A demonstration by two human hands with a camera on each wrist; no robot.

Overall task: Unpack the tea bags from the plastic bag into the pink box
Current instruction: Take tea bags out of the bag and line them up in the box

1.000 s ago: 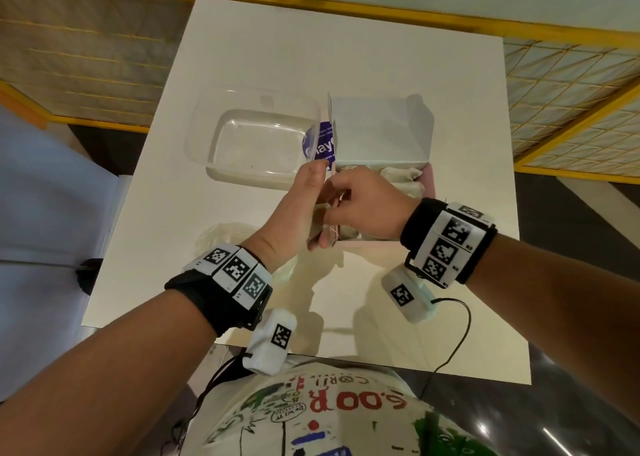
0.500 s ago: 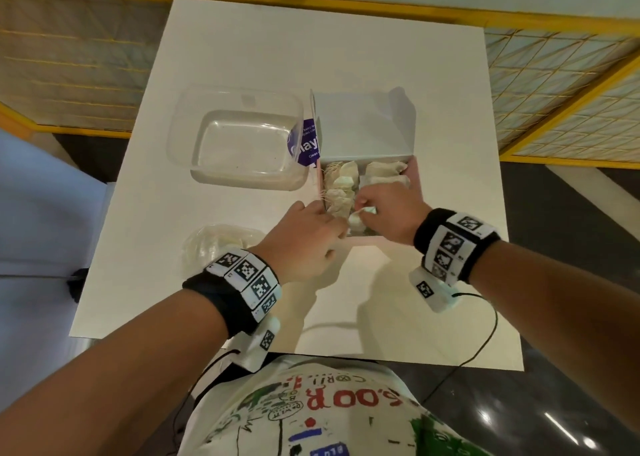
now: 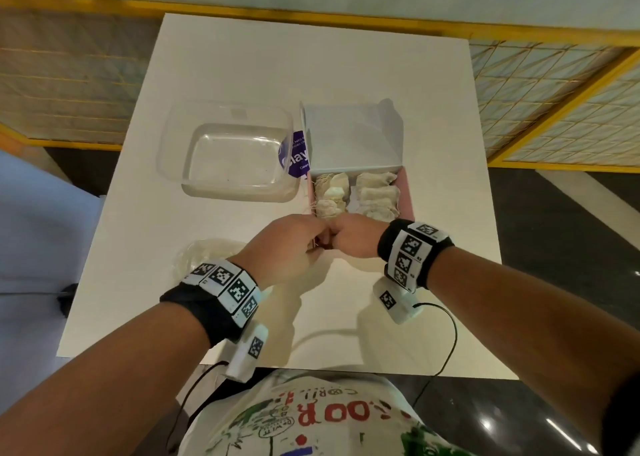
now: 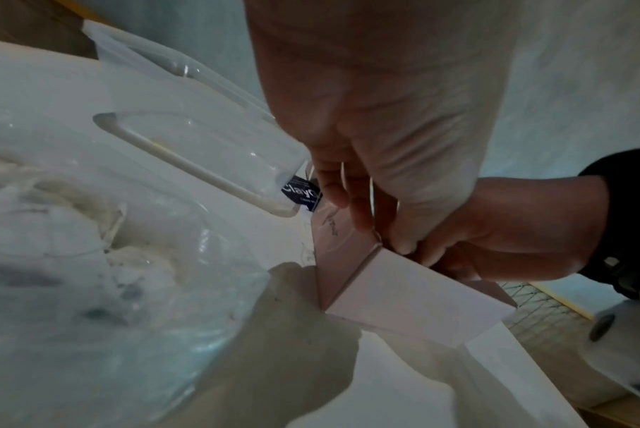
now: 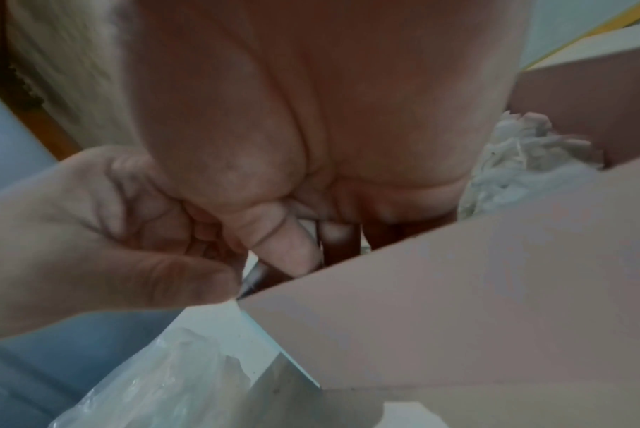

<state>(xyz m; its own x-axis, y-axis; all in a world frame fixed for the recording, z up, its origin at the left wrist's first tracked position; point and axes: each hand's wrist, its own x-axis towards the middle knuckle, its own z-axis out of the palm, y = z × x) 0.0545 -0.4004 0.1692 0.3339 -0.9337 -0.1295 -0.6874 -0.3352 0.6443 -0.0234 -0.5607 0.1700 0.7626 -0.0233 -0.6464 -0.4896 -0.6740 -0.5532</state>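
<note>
Tea bags (image 3: 356,194) fill pink box (image 3: 406,192); hands' grip at its corner unclear.

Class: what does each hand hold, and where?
Left hand grips the pink box by its near-left corner rim; right hand's fingers reach inside there, hold unclear.

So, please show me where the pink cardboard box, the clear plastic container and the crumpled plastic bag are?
Pink cardboard box (image 3: 406,192): head view, right wall.
Clear plastic container (image 3: 173,137): head view, left rim.
Crumpled plastic bag (image 3: 194,253): head view, visible top.
</note>
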